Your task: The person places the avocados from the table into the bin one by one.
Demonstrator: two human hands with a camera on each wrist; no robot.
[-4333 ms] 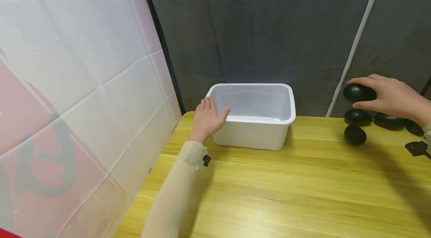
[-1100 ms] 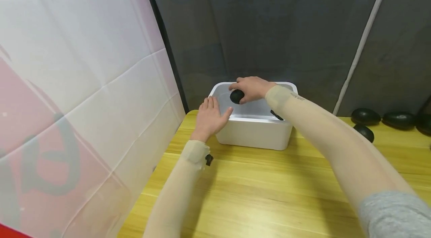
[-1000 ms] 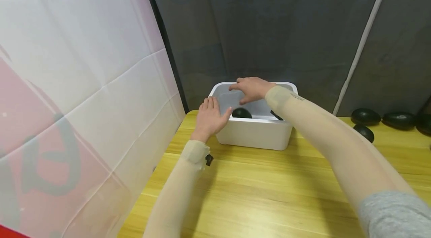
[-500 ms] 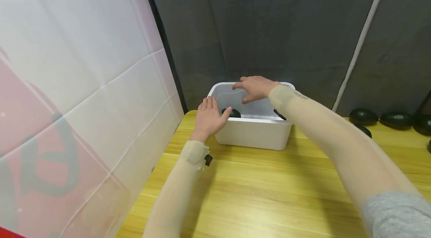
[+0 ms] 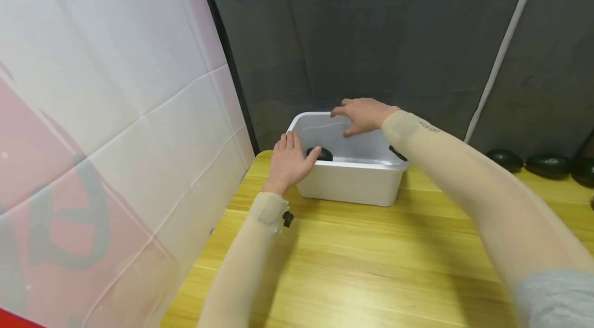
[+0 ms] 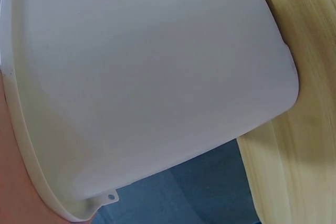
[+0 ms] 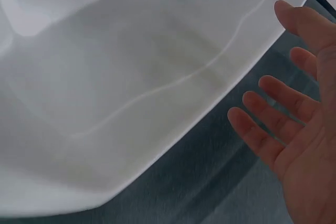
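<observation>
White bin (image 5: 349, 184) at the far left of a yellow table (image 5: 371, 266), hard against a grey curtain (image 5: 371, 34). Left hand (image 5: 289, 163) resting on the bin's near left corner, fingers straight over the rim, thumb hooked just inside, gripping nothing. Right hand (image 5: 364, 115) hovering above the bin's far rim, fingers spread and relaxed, palm empty; same open palm (image 7: 299, 129) seen from the right wrist, beyond the bin's pale wall (image 7: 131, 77). One dark avocado (image 5: 320, 153) lying on the bin floor at its near left, just beside the left thumb. Three more avocados (image 5: 543, 164) in a row at the table's far right edge, well apart from the bin. Bin's outer wall (image 6: 147, 77) filling the left wrist view, table edge (image 6: 304, 129) at right. Creased white-and-pink sheet (image 5: 93, 111) hanging at left.
</observation>
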